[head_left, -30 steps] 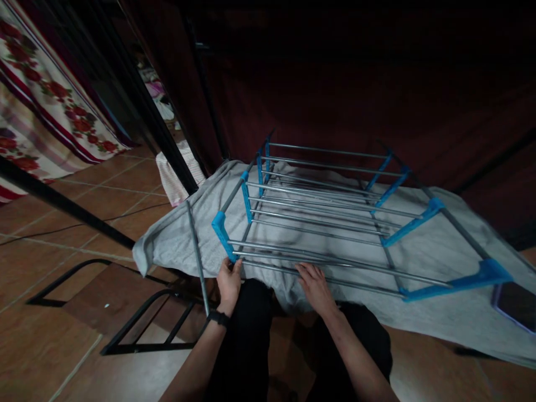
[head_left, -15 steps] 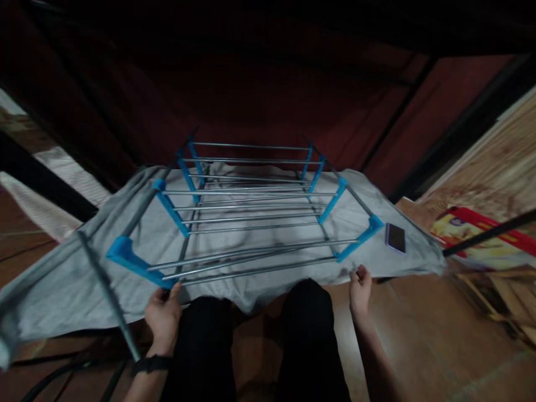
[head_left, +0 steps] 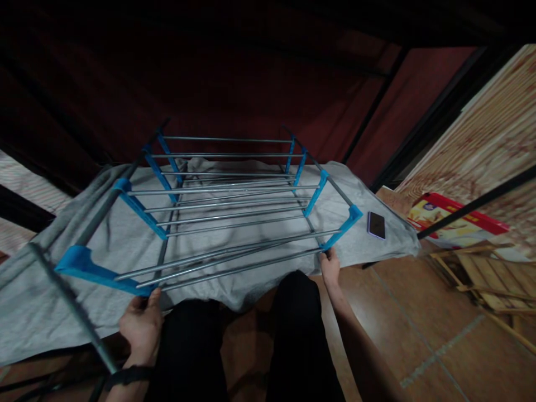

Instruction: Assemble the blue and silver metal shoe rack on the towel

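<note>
A shoe rack (head_left: 234, 219) of thin grey metal tubes and blue plastic brackets lies across grey cloth. At its near left corner, my left hand (head_left: 141, 319) is closed on the lower end of a blue bracket (head_left: 106, 276). My right hand (head_left: 330, 266) pinches the near right corner, at the foot of another blue bracket (head_left: 342, 230). Some tubes near me sit at a slant, their left ends beside the left bracket. One separate-looking grey tube (head_left: 73, 307) slopes down past my left wrist, which wears a black band.
Grey cloth (head_left: 201, 167) covers the low surface under the rack. A phone (head_left: 376, 225) lies on it at the right. Farther right are a red and yellow box (head_left: 456, 218), a folded wooden piece (head_left: 489, 279) and a dark slanting bar (head_left: 477, 202). A dark red panel (head_left: 234, 84) stands behind.
My right hand has come up from the cloth's edge to the rack's near right corner and closed there. My left hand stays at the left corner. The view has shifted to the right.
</note>
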The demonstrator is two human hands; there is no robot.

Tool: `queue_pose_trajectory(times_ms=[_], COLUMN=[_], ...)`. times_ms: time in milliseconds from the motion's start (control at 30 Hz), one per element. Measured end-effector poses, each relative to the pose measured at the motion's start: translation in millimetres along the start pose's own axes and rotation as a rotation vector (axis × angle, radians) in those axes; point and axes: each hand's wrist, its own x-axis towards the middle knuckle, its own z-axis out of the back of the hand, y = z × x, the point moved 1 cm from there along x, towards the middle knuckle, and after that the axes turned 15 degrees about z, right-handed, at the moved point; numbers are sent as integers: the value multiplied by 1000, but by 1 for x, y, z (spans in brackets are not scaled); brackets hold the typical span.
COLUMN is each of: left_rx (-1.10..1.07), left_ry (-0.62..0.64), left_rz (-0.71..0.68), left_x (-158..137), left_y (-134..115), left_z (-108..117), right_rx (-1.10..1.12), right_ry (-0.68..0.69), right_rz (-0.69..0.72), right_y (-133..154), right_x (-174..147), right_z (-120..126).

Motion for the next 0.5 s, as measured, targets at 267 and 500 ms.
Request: queue_pose_trajectory(times_ms=[267, 500], left_rx=[4, -228], left_ry=[117, 179], left_rz=[38, -16], left_x=[-11, -11], left_y=[-17, -12], left_z=[14, 13], right_rx=[101, 115], right_ry=[-22, -200], right_rz=[-37, -94], right_y=[4, 3], right_x=[5, -14], right_z=[1, 16])
